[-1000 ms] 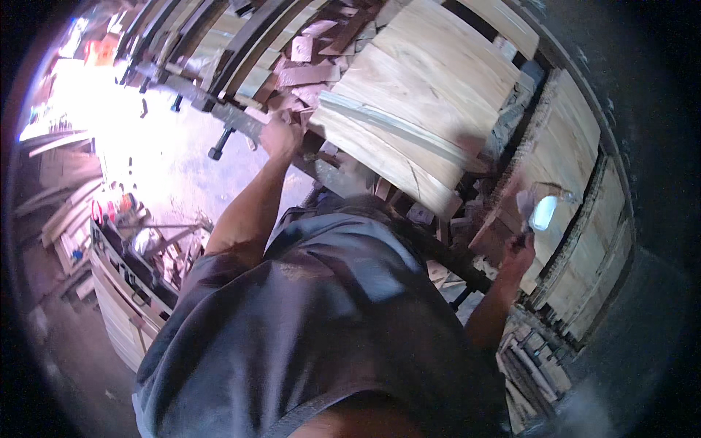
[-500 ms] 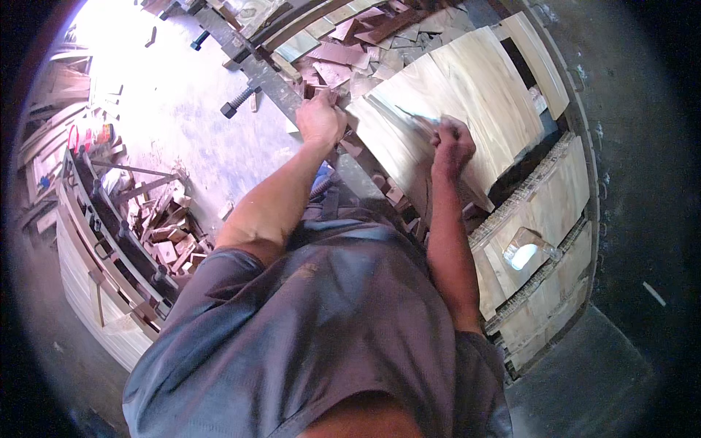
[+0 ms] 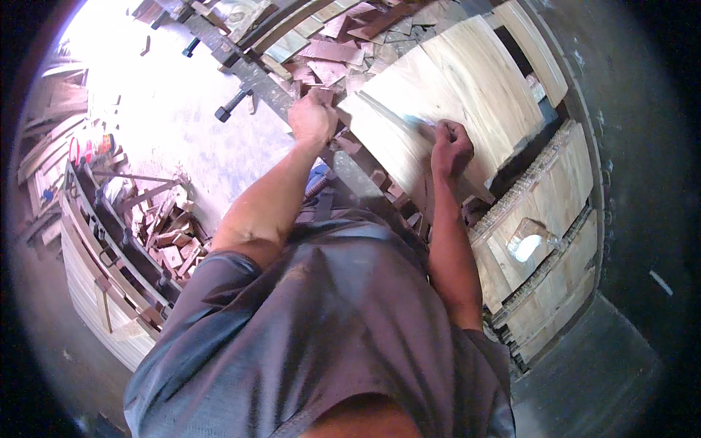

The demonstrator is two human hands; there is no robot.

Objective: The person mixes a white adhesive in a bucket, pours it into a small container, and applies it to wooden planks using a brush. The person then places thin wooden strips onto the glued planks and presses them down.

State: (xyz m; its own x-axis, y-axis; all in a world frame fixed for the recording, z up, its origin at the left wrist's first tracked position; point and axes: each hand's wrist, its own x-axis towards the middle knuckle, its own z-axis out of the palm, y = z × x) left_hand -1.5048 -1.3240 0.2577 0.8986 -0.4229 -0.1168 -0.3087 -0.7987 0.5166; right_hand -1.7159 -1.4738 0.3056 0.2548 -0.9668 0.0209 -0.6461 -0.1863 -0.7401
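Wooden panel (image 3: pixel 478 84), pale, streaky, lies below the right hand (image 3: pixel 451 150) pinching a blurred object (image 3: pixel 416 119); left hand (image 3: pixel 312 119), grip unclear.

Two hands (image 3: pixel 312 120) are at the pale wooden panel (image 3: pixel 478 77), with three dark bolts (image 3: pixel 223 113) to its left, one small container (image 3: pixel 529 245) off its lower right, and one white strip (image 3: pixel 661 282) well apart, farther to its right.
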